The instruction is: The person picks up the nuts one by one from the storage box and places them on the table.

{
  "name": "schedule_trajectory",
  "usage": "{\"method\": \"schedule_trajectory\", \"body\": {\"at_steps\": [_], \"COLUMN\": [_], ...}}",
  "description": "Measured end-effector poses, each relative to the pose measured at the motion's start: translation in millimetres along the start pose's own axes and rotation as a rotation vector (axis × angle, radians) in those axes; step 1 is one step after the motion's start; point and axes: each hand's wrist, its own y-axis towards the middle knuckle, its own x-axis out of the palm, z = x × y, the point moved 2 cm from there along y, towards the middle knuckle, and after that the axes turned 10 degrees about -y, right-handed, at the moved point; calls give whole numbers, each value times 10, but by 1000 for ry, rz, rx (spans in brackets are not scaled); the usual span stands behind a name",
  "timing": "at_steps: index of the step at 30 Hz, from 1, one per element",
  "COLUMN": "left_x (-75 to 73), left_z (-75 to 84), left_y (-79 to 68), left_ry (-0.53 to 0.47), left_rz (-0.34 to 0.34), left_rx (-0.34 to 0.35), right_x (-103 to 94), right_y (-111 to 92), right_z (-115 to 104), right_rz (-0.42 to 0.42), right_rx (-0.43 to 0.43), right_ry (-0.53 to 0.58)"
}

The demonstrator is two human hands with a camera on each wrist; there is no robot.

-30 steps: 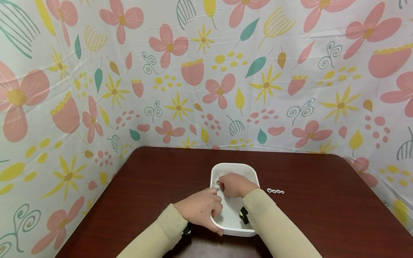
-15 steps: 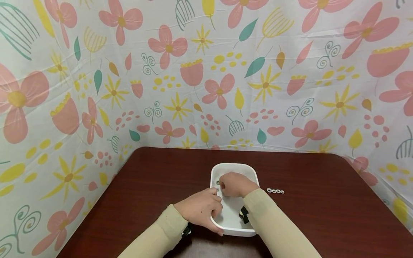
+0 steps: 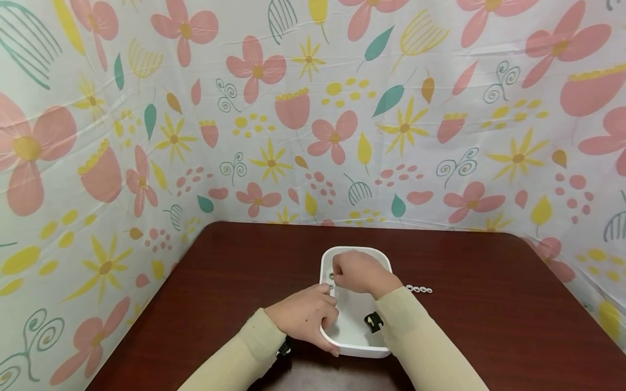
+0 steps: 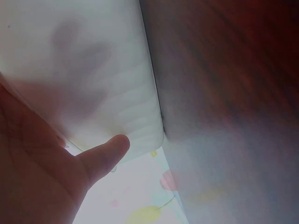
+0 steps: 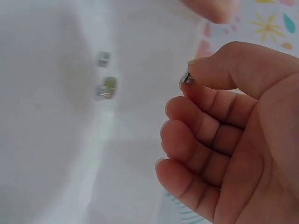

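Observation:
My left hand [image 3: 303,316] grips the left rim of a white plastic bin [image 3: 349,320] on the table. In the left wrist view its thumb lies against the outside of the bin wall [image 4: 121,84]. Inside the bin's far half is my right hand [image 3: 359,271], knuckles up. The right wrist view shows thumb and index finger pinching a small silver metal nut [image 5: 187,77], the other fingers curled beside them. Near the bin's left wall lie more small nuts [image 3: 331,276]. The right wrist view shows them blurred: silver nuts [image 5: 103,59] and a yellowish-green piece [image 5: 110,87].
Several small pale metal rings or nuts [image 3: 420,289] form a touching row on the dark wood table [image 3: 489,315], just right of the bin. A flower-print cloth [image 3: 274,119] hangs behind the table and on the left. Both wrists wear black camera mounts [image 3: 374,321].
My right hand has risen a little and shifted slightly right inside the bin, with its forearm moving along. The left hand keeps its grip on the rim.

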Motion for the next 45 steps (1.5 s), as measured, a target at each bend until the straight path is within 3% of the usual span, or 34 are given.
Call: {"method": "schedule_trajectory", "body": {"at_steps": [12,18,32,39,45], "left_x": [8,10,26,21,20], "left_z": [-13,-18,-28,-19,-18], "left_y": [6,2,6,-1,-10], "left_ry": [-20,-24,-10,-7,-9], "left_rz": [-26,-23,-28,-19,-12], "left_rx": [-40,-50,-50,-45,-44], "right_x": [-533,-701,-622,-476,-276], "right_y": [-257,-400,-681,-807,-882], "right_z": [-17,44,485,718,915], "right_rz": [97,116,70,49,-24], "right_rx": [-2,4,117,189,203], "right_ry": [48,79,131,142,159]}}
